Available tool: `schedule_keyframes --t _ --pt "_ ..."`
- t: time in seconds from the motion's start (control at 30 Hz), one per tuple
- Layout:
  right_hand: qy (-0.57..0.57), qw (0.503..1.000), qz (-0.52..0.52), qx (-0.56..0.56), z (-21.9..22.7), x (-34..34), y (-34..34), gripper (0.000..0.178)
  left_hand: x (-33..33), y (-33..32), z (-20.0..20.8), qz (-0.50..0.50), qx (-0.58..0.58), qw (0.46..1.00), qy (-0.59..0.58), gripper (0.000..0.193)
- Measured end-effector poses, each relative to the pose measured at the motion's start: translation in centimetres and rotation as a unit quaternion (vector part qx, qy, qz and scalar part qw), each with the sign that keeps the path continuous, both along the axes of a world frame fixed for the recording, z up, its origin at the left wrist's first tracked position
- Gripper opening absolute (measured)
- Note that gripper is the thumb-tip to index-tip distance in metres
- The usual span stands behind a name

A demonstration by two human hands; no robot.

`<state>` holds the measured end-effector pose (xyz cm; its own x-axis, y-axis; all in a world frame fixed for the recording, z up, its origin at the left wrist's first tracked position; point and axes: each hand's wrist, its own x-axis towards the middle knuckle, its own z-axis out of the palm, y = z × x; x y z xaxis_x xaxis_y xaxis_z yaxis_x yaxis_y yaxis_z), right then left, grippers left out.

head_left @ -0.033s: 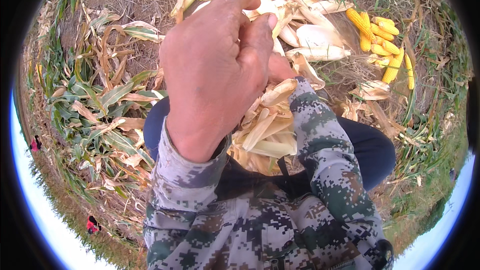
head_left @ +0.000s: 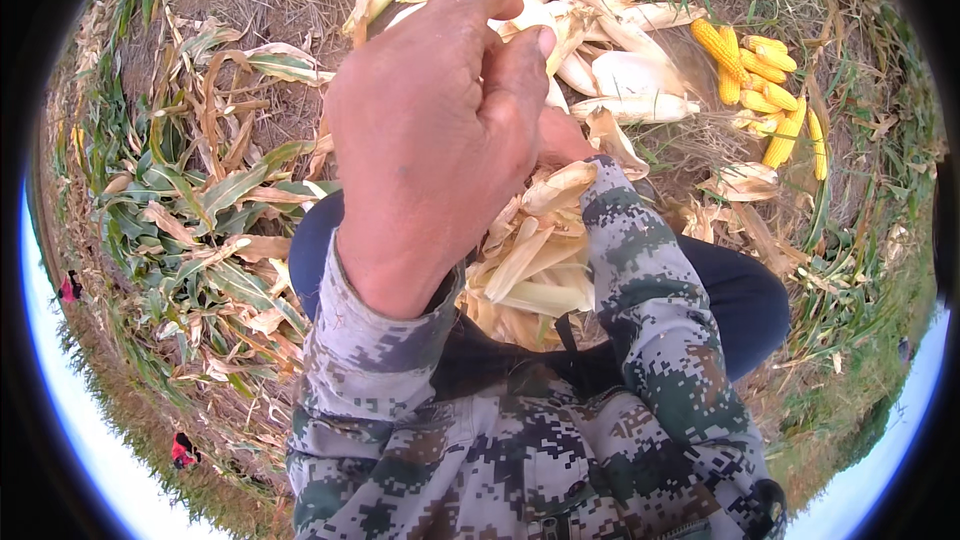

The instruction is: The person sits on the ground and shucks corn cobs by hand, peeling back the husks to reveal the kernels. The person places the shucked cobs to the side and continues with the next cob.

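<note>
at centre, your left hand [head_left: 430,145] is half curled; your right hand [head_left: 563,136] is mostly hidden. what either holds cannot be told. unhusked ears [head_left: 636,74] lie just beyond, husks [head_left: 532,265] nearer you. caution: the left hand blocks sight; this may cause fumbling.

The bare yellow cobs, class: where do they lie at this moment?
In the head view, the yellow cobs lie in a loose cluster at the upper right, just right of the pale husks.
</note>
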<state>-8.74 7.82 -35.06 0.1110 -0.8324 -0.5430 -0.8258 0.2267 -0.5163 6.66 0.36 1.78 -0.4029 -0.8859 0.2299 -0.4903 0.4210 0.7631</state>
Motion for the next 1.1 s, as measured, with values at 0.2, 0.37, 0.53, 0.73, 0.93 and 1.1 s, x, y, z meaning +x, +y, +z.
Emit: schedule_keyframes --t 0.2,0.37,0.53,0.73,0.93,1.1 --pt "-0.031 0.998 -0.005 -0.051 7.6 -5.0 -0.3 0.045 -0.7 -0.2 -1.4 -0.028 -0.044 0.998 -0.040 0.020" --pt "0.032 0.988 0.026 -0.148 20.3 -8.4 -1.6 0.051 -1.6 0.6 -1.7 -0.087 -0.065 0.974 -0.197 0.033" --pt "0.130 0.925 0.102 -0.343 32.5 -8.1 -0.8 0.051 -2.5 0.4 -2.0 -0.104 -0.153 0.962 -0.201 0.065" --pt "0.230 0.770 0.069 -0.591 39.2 -7.5 2.3 0.042 -3.9 0.5 0.1 -0.164 -0.054 0.973 -0.153 0.051" --pt "0.162 0.657 -0.256 -0.690 38.3 -6.7 4.6 0.061 -5.9 1.8 0.7 -0.106 -0.064 0.991 -0.060 0.051" --pt "-0.413 0.514 -0.502 -0.559 36.5 -8.1 4.5 0.039 -8.0 2.8 0.0 -0.104 -0.053 0.992 -0.045 0.057"
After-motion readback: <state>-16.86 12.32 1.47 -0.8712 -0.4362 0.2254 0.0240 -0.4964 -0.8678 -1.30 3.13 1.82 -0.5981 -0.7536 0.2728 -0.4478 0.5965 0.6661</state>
